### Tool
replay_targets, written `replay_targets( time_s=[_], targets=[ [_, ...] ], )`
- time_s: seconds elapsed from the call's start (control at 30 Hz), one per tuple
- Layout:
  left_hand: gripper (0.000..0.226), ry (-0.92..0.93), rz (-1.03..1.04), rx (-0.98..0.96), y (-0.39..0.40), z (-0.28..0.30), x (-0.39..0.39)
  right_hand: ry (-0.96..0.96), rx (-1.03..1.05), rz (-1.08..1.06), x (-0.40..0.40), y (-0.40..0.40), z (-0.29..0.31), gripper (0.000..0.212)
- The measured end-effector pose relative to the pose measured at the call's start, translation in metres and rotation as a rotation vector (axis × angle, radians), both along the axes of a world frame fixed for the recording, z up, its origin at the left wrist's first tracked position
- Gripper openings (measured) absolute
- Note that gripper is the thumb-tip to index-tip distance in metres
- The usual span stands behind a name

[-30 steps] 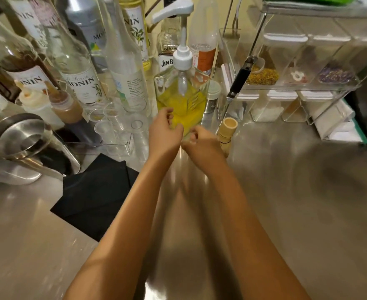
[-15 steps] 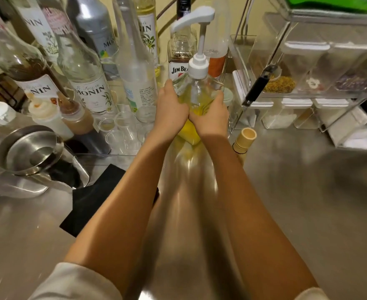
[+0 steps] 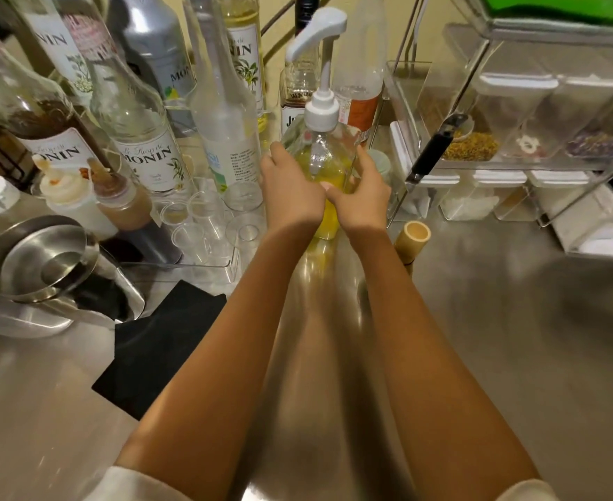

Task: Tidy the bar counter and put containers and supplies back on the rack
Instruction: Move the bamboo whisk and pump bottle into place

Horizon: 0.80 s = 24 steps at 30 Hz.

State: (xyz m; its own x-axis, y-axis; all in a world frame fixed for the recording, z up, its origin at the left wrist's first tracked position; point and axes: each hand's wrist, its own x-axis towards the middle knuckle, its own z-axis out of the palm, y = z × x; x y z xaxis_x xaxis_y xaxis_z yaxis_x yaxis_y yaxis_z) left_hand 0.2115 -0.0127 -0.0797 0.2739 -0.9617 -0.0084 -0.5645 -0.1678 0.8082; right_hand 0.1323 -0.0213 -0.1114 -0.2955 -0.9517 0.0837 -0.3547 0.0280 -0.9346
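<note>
Nearest me, my bare forearms stretch out over the brushed steel table point(image 3: 514, 338), with a black folded cloth point(image 3: 164, 341) lying to their left. Farther on, my left hand point(image 3: 292, 195) and right hand point(image 3: 364, 197) wrap their fingers round opposite sides of the clear glass pump bottle of yellow liquid point(image 3: 325, 164), which stands on the table. Just right of it sits a small bamboo cup point(image 3: 413, 238). Left and beyond are tall glass syrup bottles point(image 3: 142, 139); far right stands the clear acrylic rack of lidded containers point(image 3: 514, 146).
</note>
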Motion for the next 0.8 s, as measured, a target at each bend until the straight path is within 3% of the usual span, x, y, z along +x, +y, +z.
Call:
replay_targets(
  time_s=[0.2,0.33,0.8],
  targets=[
    [0.068,0.012,0.026,-0.008,0.000,-0.002,-0.003,-0.088,0.015,0.037,0.002,-0.007,0.000,0.069],
    [0.069,0.015,0.024,-0.012,-0.001,-0.005,-0.004,-0.029,0.039,0.108,-0.001,-0.015,0.002,0.065],
    [0.072,-0.027,-0.054,0.038,-0.013,-0.006,-0.003,0.081,0.037,0.068,0.007,-0.034,-0.001,0.064]
  ],
)
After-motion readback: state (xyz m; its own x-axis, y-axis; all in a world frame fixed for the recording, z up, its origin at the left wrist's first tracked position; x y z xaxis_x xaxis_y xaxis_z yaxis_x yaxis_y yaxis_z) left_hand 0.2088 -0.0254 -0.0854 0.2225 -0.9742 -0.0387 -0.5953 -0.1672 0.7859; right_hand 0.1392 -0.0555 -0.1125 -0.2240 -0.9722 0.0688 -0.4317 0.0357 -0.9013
